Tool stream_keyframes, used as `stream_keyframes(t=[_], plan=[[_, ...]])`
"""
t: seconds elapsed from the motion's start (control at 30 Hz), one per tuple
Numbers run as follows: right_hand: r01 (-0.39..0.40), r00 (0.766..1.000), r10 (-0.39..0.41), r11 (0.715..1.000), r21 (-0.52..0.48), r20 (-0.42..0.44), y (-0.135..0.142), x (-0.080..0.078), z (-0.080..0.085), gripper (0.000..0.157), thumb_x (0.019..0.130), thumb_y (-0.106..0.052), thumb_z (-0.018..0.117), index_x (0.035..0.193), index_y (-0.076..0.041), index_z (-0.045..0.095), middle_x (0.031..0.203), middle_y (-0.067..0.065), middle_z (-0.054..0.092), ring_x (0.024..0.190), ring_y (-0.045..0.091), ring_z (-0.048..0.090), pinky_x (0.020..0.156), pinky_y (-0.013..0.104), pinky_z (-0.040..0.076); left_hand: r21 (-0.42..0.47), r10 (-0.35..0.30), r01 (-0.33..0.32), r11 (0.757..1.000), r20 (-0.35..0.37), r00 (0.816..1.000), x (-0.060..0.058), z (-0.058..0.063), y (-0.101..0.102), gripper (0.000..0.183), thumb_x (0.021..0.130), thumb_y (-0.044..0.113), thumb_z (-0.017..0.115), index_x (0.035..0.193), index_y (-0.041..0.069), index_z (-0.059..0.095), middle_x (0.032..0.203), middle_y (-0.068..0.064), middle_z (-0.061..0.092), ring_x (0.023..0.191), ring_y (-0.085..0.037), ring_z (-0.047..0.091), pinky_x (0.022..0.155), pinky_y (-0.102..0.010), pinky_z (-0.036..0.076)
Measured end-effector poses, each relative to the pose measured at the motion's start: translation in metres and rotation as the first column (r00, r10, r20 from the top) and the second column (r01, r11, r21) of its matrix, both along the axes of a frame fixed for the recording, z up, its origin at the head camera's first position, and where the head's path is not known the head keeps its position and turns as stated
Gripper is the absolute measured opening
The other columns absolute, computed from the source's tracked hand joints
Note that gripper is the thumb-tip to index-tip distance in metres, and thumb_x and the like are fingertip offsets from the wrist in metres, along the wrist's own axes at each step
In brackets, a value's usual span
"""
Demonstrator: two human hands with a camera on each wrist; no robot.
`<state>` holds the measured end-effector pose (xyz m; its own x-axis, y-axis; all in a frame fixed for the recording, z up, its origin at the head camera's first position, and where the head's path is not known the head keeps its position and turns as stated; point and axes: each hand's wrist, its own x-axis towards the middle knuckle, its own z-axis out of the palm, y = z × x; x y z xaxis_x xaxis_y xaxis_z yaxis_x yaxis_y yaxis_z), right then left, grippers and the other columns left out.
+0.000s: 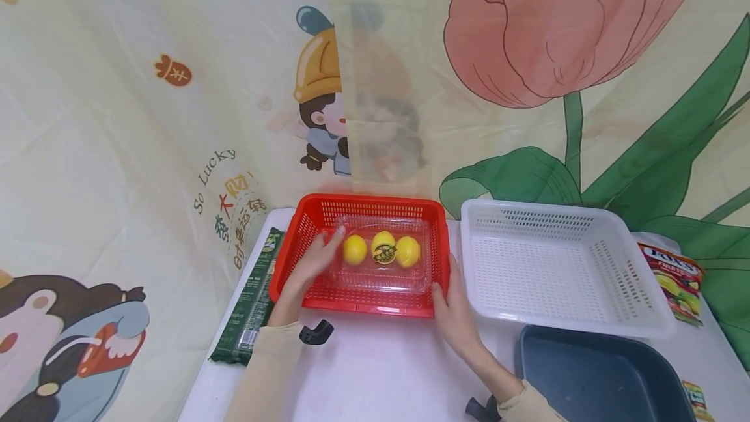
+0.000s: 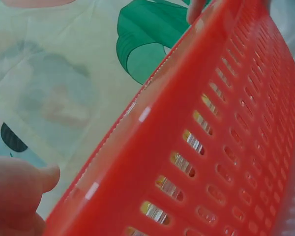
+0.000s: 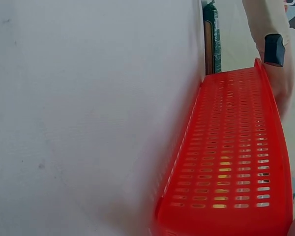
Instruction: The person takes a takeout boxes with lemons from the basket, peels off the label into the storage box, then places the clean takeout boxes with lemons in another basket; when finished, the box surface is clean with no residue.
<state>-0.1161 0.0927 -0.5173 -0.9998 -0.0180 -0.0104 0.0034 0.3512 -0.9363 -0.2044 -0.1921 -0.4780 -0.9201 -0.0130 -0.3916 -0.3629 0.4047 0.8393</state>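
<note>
A red plastic basket (image 1: pixel 375 310) with slotted walls stands at the back of the white table. In it lies a clear plastic box (image 1: pixel 346 282) with three yellow, lemon-like fruits (image 1: pixel 354 249) and a dark label on top. My left hand (image 1: pixel 315 258) grips the basket's left side, its thumb over the rim; the rest of its fingers are hidden behind the wall. At the right front corner my right hand (image 1: pixel 457 321) holds the basket, thumb by the front rim and fingers along the outer side. Through the slots in the left wrist view, bits of yellow (image 2: pixel 209 103) show.
To the right is a white slotted basket (image 1: pixel 527 279), with a dark blue tub (image 1: pixel 597 376) in front of it. A FOX'S candy bag (image 1: pixel 674 282) and a small colourful packet (image 1: pixel 697 401) lie at the far right. A long green package (image 1: pixel 249 305) lies along the left edge.
</note>
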Motion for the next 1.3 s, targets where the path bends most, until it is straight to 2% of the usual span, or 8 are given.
stream_keyframes(t=[0.07,0.17,0.27,0.37,0.63,0.9,1.13,1.3], plan=[[0.01,1.0,-0.01,1.0,-0.002,0.011,0.0002,-0.0002,-0.0018,0.077,0.107,-0.022,0.051,0.164,-0.022,-0.002,0.171,0.004,0.011,0.158,0.029,0.012,0.118,0.051,0.033,0.019,0.003,-0.003,1.0,0.014,1.0,-0.0021,-0.0012,0.0002,0.089,0.096,0.069,0.05,0.157,0.008,0.029,0.154,-0.017,0.042,0.138,-0.04,0.043,0.114,-0.065,0.036],[0.027,0.999,-0.027,1.0,-0.007,0.022,-0.0002,0.0003,-0.0041,0.075,0.108,-0.029,0.049,0.164,-0.024,0.0,0.17,0.004,0.011,0.158,0.03,0.012,0.119,0.052,0.032,0.032,-0.004,0.003,0.999,0.029,1.0,-0.0042,-0.0035,0.0001,0.078,0.097,0.064,0.053,0.149,0.007,0.042,0.14,-0.017,0.053,0.125,-0.035,0.052,0.108,-0.058,0.047],[0.039,0.999,-0.039,0.999,-0.011,0.023,-0.0009,0.0014,-0.0052,0.075,0.108,-0.029,0.049,0.164,-0.026,0.0,0.17,0.004,0.012,0.157,0.03,0.013,0.117,0.05,0.034,0.042,-0.017,0.016,0.999,0.036,0.999,-0.0049,-0.0058,0.0003,0.067,0.098,0.058,0.056,0.142,0.007,0.05,0.128,-0.015,0.059,0.116,-0.031,0.057,0.101,-0.048,0.054],[0.046,0.999,-0.046,0.999,-0.014,0.025,-0.0011,0.0023,-0.0054,0.075,0.108,-0.028,0.049,0.164,-0.027,0.0,0.17,0.003,0.012,0.157,0.03,0.013,0.116,0.049,0.035,0.06,-0.014,0.011,0.998,0.05,0.999,-0.0049,-0.0079,0.0009,0.059,0.098,0.054,0.06,0.137,0.01,0.054,0.123,-0.012,0.061,0.112,-0.029,0.058,0.096,-0.042,0.056],[0.037,0.998,-0.036,0.999,-0.024,0.044,0.0001,0.0022,-0.0051,0.074,0.108,-0.028,0.048,0.164,-0.023,-0.001,0.171,0.003,0.008,0.158,0.03,0.009,0.119,0.052,0.031,0.118,0.033,-0.04,0.992,0.061,0.998,-0.0047,-0.0099,0.0023,0.052,0.099,0.048,0.062,0.13,0.01,0.045,0.123,-0.014,0.05,0.115,-0.03,0.051,0.092,-0.039,0.054],[0.033,0.998,-0.031,0.999,-0.034,0.059,-0.0006,0.0016,-0.0049,0.073,0.109,-0.03,0.047,0.164,-0.026,-0.002,0.172,0.002,0.007,0.158,0.029,0.007,0.121,0.052,0.028,0.124,0.081,-0.083,0.989,0.021,0.997,-0.0036,-0.0077,0.0023,0.05,0.099,0.051,0.06,0.122,0.011,0.042,0.117,-0.013,0.048,0.113,-0.029,0.052,0.083,-0.033,0.055],[0.041,0.997,-0.039,0.998,-0.038,0.06,-0.0014,0.0027,-0.0046,0.073,0.109,-0.029,0.046,0.164,-0.026,-0.001,0.171,0.002,0.007,0.158,0.03,0.009,0.12,0.052,0.029,0.1,0.098,-0.099,0.99,0.015,0.995,-0.0016,-0.0081,0.0015,0.052,0.099,0.054,0.059,0.122,0.01,0.043,0.115,-0.014,0.051,0.109,-0.03,0.055,0.083,-0.034,0.058],[0.05,0.998,-0.048,0.998,-0.04,0.05,-0.0024,0.0041,-0.0047,0.074,0.108,-0.029,0.048,0.164,-0.027,-0.001,0.171,0.0,0.008,0.158,0.029,0.011,0.119,0.05,0.031,0.068,0.097,-0.097,0.993,0.014,0.995,0.0002,-0.0045,0.0003,0.052,0.1,0.054,0.056,0.124,0.011,0.042,0.117,-0.015,0.051,0.11,-0.031,0.056,0.086,-0.039,0.06]])
